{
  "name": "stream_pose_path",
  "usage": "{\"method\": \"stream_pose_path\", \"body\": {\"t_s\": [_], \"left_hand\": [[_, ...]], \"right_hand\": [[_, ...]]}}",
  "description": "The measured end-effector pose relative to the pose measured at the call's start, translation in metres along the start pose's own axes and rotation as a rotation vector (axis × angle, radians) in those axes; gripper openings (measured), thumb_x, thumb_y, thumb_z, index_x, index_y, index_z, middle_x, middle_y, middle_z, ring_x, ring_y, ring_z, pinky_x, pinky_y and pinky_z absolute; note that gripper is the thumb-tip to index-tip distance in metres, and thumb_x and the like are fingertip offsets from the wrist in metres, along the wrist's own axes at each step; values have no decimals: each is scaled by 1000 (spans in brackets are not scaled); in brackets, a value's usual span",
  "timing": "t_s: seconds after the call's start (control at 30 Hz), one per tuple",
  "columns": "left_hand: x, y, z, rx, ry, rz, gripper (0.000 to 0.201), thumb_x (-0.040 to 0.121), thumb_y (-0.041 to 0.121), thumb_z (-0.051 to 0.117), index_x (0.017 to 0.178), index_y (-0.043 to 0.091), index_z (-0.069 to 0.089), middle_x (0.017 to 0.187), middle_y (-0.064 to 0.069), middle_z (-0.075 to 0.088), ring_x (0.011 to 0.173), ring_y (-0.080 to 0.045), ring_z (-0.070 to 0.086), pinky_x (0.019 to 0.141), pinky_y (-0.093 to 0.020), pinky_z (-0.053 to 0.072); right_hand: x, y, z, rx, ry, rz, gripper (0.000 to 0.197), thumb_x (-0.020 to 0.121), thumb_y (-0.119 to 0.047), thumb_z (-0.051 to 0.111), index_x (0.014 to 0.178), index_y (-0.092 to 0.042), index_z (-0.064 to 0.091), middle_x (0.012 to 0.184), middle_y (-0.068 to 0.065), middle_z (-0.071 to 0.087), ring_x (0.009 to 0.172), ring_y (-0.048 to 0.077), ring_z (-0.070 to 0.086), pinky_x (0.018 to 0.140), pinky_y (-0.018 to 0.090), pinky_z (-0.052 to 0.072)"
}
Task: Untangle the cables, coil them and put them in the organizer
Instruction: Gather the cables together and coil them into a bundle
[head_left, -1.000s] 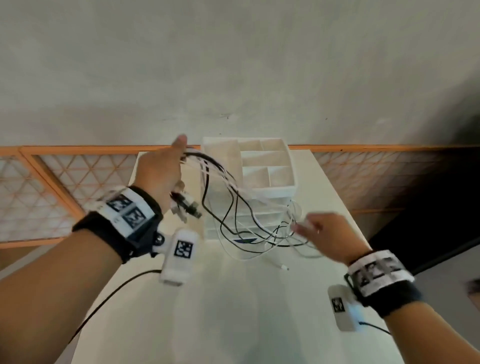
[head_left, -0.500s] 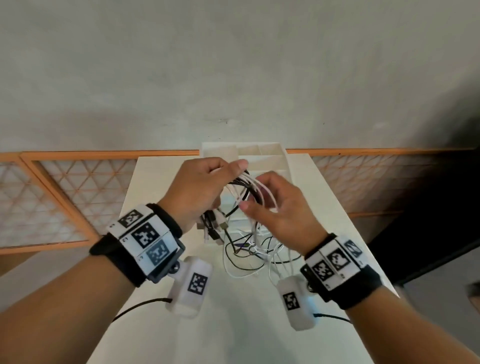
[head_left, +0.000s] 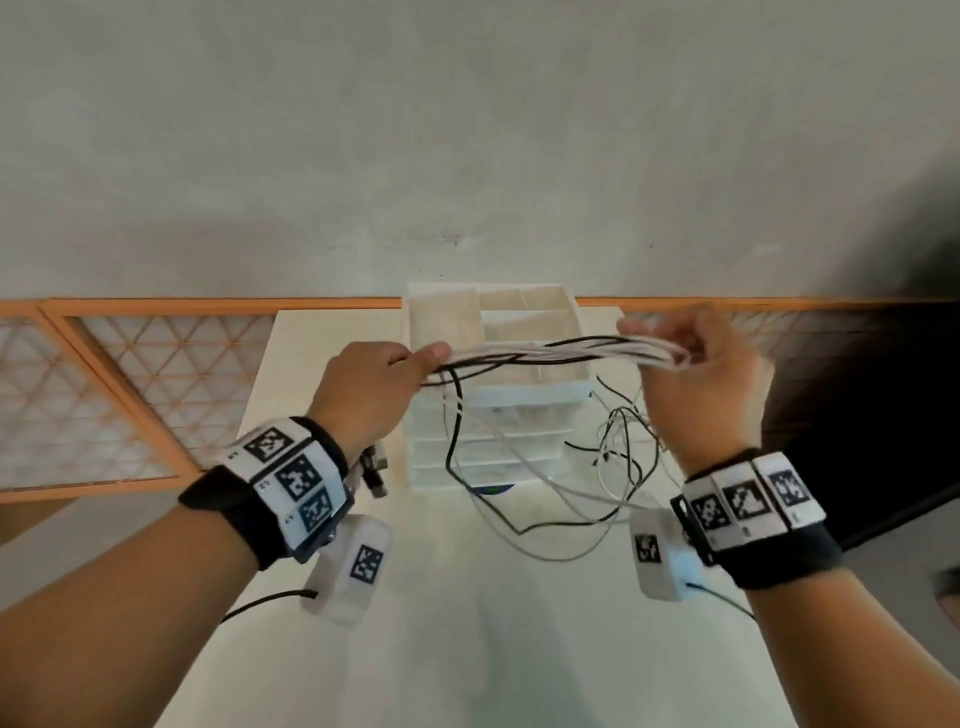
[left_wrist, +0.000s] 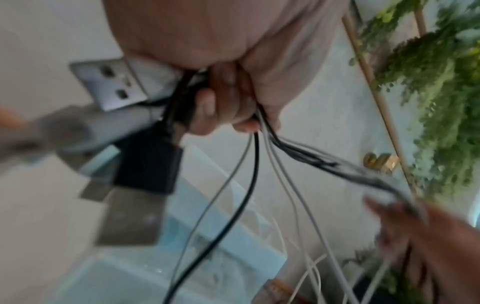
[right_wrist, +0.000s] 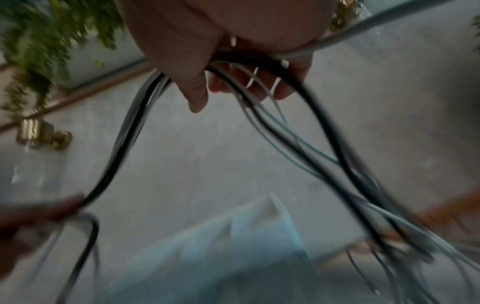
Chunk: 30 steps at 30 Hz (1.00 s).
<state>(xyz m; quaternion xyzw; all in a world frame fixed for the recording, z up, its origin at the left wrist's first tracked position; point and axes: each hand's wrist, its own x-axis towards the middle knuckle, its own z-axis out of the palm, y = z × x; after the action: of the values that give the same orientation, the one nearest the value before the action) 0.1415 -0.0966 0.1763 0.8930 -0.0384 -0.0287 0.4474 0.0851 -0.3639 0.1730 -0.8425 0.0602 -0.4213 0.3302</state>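
Observation:
A bundle of white and black cables (head_left: 550, 352) stretches level between both hands above the white organizer (head_left: 498, 395). My left hand (head_left: 379, 384) grips one end, fingers curled round the cables (left_wrist: 259, 164), with USB plugs (left_wrist: 111, 84) sticking out behind the palm. My right hand (head_left: 696, 374) holds the other end, the cables (right_wrist: 259, 82) looped over its curled fingers. Loose black and white strands (head_left: 613, 457) hang down from the bundle onto the table (head_left: 467, 623) in front of the organizer.
The organizer has open compartments on top and clear drawers below, standing at the table's far edge. An orange-framed lattice rail (head_left: 130, 374) runs behind the table, against a grey wall. Green plants (left_wrist: 428, 82) show in the wrist views.
The hands were close together at the tangle half a second ago; they have since drawn apart, left going left and right going right, pulling the cable bundle taut above the organizer.

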Motion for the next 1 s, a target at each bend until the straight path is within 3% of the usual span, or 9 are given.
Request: {"method": "stream_pose_path", "body": {"t_s": [0.07, 0.13, 0.2, 0.27, 0.43, 0.53, 0.7, 0.9, 1.0], "left_hand": [[9, -2, -4, -288, 102, -104, 53, 90, 57, 60, 62, 15, 44, 49, 2, 31, 42, -17, 33, 53, -29, 30], [16, 3, -13, -648, 140, -204, 48, 91, 48, 65, 63, 19, 39, 45, 5, 25, 37, -14, 25, 46, -27, 26], [19, 11, -19, -820, 120, -219, 45, 93, 42, 65, 65, 20, 37, 42, 9, 20, 37, -12, 19, 41, -25, 22], [19, 17, -19, -834, 55, -148, 41, 92, 43, 65, 69, 20, 39, 45, 9, 19, 38, -12, 18, 41, -24, 22], [11, 18, -13, -599, -102, 15, 49, 92, 46, 62, 56, 22, 40, 45, 10, 22, 42, -15, 19, 45, -24, 28], [1, 26, -3, -500, -158, 84, 44, 90, 48, 62, 60, 19, 50, 49, 7, 24, 46, -17, 21, 50, -25, 26], [-15, 36, 2, -520, -247, 85, 48, 95, 42, 59, 51, 25, 50, 48, 6, 21, 48, -17, 16, 50, -32, 16], [-14, 14, -25, -419, -177, 19, 48, 97, 43, 56, 62, 21, 33, 49, 8, 22, 46, -16, 16, 47, -25, 18], [-12, 7, -24, -499, -150, -11, 47, 98, 40, 56, 69, 6, 41, 46, 10, 22, 44, -15, 16, 46, -24, 20]], "right_hand": [[-35, 31, 6, -166, -223, -9, 38, 85, -33, 75, 61, -20, 48, 63, 2, 60, 52, 24, 50, 46, 28, 34], [-77, 60, 11, -474, -659, 49, 47, 80, -60, 57, 58, -24, 37, 63, -2, 58, 64, 26, 57, 58, 30, 32], [-109, 76, 14, -668, -1032, 117, 46, 79, -75, 49, 63, -31, 45, 83, -10, 63, 94, 15, 63, 81, 34, 37], [-112, 72, 12, -543, -1135, 183, 32, 76, -72, 62, 79, -41, 58, 98, -22, 59, 112, 5, 55, 102, 38, 32], [-50, 19, -3, 244, -726, 134, 60, 70, -57, 70, 124, -31, 62, 124, -17, 63, 117, 2, 56, 95, 18, 41], [-27, -40, 10, 371, -661, 39, 64, 76, -50, 74, 131, -25, 53, 126, -15, 62, 116, 4, 59, 90, 16, 45], [-31, -62, 56, 201, -564, 22, 31, 82, -13, 73, 96, -19, 46, 66, -9, 60, 52, 3, 55, 49, 14, 40], [-8, 1, 44, -118, -199, 146, 17, 84, -2, 61, 100, -8, 62, 74, 0, 66, 66, 23, 57, 61, 25, 33], [-20, 24, 48, -330, -472, 200, 17, 86, -8, 61, 102, -13, 65, 88, 11, 72, 84, 33, 68, 68, 28, 43]]}}
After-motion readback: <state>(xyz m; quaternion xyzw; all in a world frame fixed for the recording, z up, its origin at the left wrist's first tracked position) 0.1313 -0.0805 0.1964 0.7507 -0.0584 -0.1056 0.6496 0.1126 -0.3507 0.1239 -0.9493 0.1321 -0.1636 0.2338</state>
